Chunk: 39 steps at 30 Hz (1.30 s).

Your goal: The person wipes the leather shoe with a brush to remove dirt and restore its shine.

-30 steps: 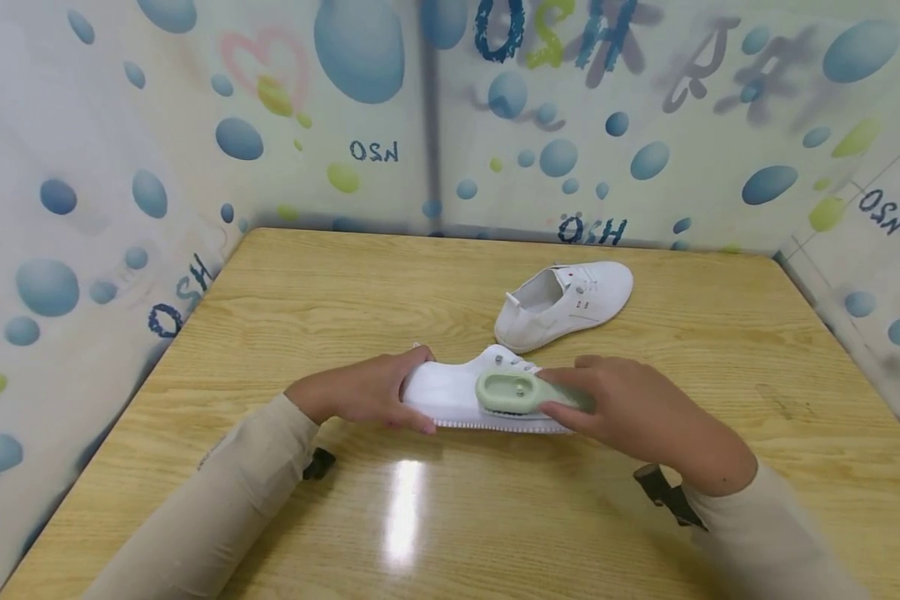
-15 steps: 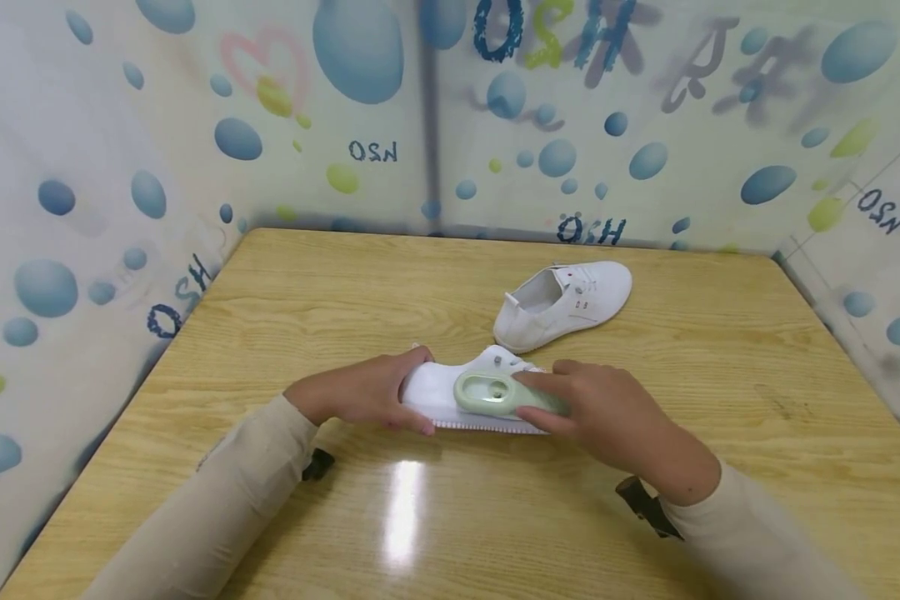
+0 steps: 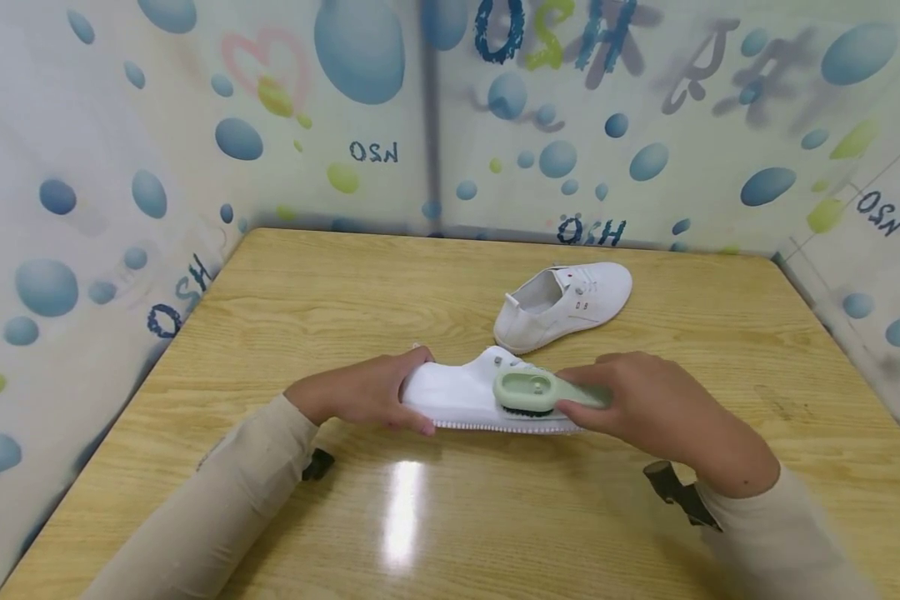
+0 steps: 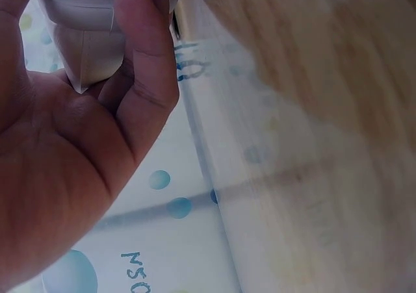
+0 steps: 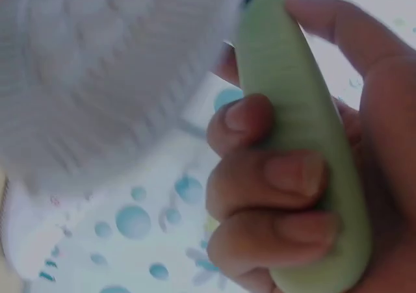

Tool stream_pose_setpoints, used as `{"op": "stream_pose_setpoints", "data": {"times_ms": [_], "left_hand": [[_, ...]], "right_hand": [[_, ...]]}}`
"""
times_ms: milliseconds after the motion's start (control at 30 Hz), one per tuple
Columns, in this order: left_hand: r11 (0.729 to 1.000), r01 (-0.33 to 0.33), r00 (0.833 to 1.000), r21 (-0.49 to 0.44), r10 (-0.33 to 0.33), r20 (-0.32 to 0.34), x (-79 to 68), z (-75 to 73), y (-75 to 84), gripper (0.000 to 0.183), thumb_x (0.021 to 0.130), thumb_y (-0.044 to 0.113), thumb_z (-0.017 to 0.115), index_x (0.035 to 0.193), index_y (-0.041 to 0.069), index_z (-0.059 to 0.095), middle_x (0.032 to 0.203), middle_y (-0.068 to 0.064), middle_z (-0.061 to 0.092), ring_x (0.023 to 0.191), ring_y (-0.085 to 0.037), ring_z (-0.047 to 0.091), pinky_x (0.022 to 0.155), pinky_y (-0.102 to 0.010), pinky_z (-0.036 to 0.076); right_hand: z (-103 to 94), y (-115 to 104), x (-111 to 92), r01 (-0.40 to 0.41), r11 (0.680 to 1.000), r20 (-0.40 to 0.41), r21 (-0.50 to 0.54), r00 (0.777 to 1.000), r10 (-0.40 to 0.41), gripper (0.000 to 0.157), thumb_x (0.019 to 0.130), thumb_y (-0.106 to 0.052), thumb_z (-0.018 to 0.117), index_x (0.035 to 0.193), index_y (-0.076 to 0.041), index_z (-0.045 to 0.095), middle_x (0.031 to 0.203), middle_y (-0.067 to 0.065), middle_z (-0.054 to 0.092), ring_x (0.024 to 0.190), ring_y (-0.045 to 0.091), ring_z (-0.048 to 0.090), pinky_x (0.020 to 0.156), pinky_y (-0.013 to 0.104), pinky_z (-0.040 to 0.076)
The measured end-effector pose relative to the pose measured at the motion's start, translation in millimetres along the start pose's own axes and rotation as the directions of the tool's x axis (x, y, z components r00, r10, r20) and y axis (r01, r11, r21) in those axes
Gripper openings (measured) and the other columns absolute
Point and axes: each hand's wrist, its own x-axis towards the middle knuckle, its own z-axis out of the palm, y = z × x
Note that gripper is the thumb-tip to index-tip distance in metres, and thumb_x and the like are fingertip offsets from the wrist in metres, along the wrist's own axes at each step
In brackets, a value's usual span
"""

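Observation:
A white shoe (image 3: 450,390) is held on its side above the table, its toothed sole edge towards me. My left hand (image 3: 367,390) grips its heel end, thumb and fingers on opposite sides; the left wrist view shows the fingers curled round the heel (image 4: 88,52). In my right hand (image 3: 652,408) is a pale green brush (image 3: 527,390), its dark bristles against the shoe's side near the laces. Seen from the right wrist, several fingers wrap the green handle (image 5: 292,98). The toe of the shoe is partly hidden behind the brush and right hand.
A second white shoe (image 3: 570,304) stands upright on the wooden table (image 3: 330,292), just behind the held one, toe pointing right. Patterned walls (image 3: 457,125) with blue and green dots enclose the table at the back and both sides.
The brush slid left along the shoe's side, then back right, and now sits slightly further right than at first. The left hand and both shoes stay nearly still.

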Motion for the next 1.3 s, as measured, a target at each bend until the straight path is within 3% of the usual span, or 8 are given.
{"op": "stream_pose_setpoints", "data": {"times_ms": [167, 400, 500, 600, 733, 900, 1067, 1300], "left_hand": [[1.000, 0.003, 1.000, 0.006, -0.003, 0.000, -0.5, -0.6, 0.5, 0.066, 0.079, 0.039, 0.085, 0.125, 0.016, 0.043, 0.095, -0.010, 0.062, 0.066, -0.018, 0.063, 0.062, -0.035, 0.053], [1.000, -0.005, 1.000, 0.017, 0.005, -0.010, 0.1, 0.0, 0.7, 0.068, 0.078, 0.039, 0.086, 0.125, 0.015, 0.043, 0.097, -0.009, 0.062, 0.069, -0.018, 0.063, 0.062, -0.036, 0.054], [1.000, -0.009, 1.000, 0.017, 0.009, -0.009, 0.5, 0.3, 0.7, 0.067, 0.078, 0.038, 0.086, 0.125, 0.015, 0.043, 0.097, -0.009, 0.062, 0.068, -0.018, 0.063, 0.062, -0.036, 0.054], [1.000, -0.007, 1.000, 0.011, 0.007, -0.005, 0.5, 0.4, 0.7, 0.067, 0.079, 0.038, 0.086, 0.125, 0.015, 0.043, 0.097, -0.009, 0.062, 0.068, -0.018, 0.063, 0.062, -0.036, 0.054], [1.000, -0.004, 1.000, 0.013, 0.005, -0.005, 0.1, 0.2, 0.7, 0.066, 0.079, 0.038, 0.085, 0.125, 0.016, 0.044, 0.097, -0.009, 0.062, 0.067, -0.018, 0.062, 0.062, -0.035, 0.053], [1.000, 0.000, 1.000, 0.031, 0.000, -0.006, -0.4, -0.6, 1.2, 0.065, 0.080, 0.038, 0.085, 0.125, 0.016, 0.043, 0.096, -0.009, 0.062, 0.066, -0.018, 0.062, 0.063, -0.035, 0.053], [0.999, 0.004, 1.000, 0.035, -0.004, -0.005, 0.0, -1.2, 1.0, 0.066, 0.080, 0.040, 0.084, 0.125, 0.016, 0.043, 0.095, -0.009, 0.062, 0.066, -0.018, 0.062, 0.063, -0.036, 0.053], [0.999, 0.002, 1.000, 0.037, -0.002, -0.003, 0.8, -0.5, -0.6, 0.067, 0.079, 0.041, 0.085, 0.125, 0.016, 0.043, 0.097, -0.009, 0.062, 0.069, -0.018, 0.063, 0.063, -0.036, 0.053]], "right_hand": [[1.1, 3, -1, 0.000, 1.000, -0.020, 0.009, 1.000, 0.001, 0.038, 0.092, -0.048, 0.068, 0.122, -0.025, 0.073, 0.078, -0.010, 0.061, 0.065, 0.009, 0.046, 0.057, 0.028, 0.037], [32.0, -15, 13, 0.118, 0.991, -0.145, -0.060, 0.981, -0.125, 0.038, 0.092, -0.046, 0.069, 0.122, -0.023, 0.073, 0.081, -0.003, 0.064, 0.065, 0.008, 0.052, 0.059, 0.030, 0.045], [37.0, -19, 14, 0.131, 0.987, -0.178, -0.088, 0.973, -0.145, 0.038, 0.091, -0.045, 0.070, 0.122, -0.023, 0.073, 0.080, -0.002, 0.063, 0.063, 0.008, 0.052, 0.056, 0.030, 0.045], [33.0, -18, 13, 0.109, 0.991, -0.159, -0.075, 0.980, -0.120, 0.038, 0.091, -0.046, 0.070, 0.122, -0.024, 0.073, 0.079, -0.003, 0.063, 0.063, 0.008, 0.050, 0.055, 0.029, 0.043], [19.2, -10, 9, 0.053, 0.998, -0.068, -0.031, 0.996, -0.055, 0.040, 0.092, -0.048, 0.067, 0.123, -0.023, 0.072, 0.081, -0.005, 0.064, 0.065, 0.008, 0.049, 0.057, 0.028, 0.042], [-0.4, 4, -1, -0.020, 1.000, 0.011, -0.005, 1.000, 0.020, 0.043, 0.092, -0.054, 0.065, 0.123, -0.025, 0.073, 0.086, -0.007, 0.068, 0.070, 0.008, 0.051, 0.059, 0.030, 0.042], [-5.9, 8, -5, -0.031, 1.000, 0.000, 0.007, 1.000, 0.031, 0.040, 0.091, -0.055, 0.066, 0.121, -0.029, 0.073, 0.081, -0.011, 0.066, 0.067, 0.008, 0.048, 0.058, 0.028, 0.039], [18.0, -8, 8, 0.063, 0.998, -0.063, -0.024, 0.996, -0.065, 0.040, 0.092, -0.048, 0.068, 0.123, -0.023, 0.073, 0.081, -0.006, 0.065, 0.067, 0.007, 0.050, 0.060, 0.029, 0.044]]}}
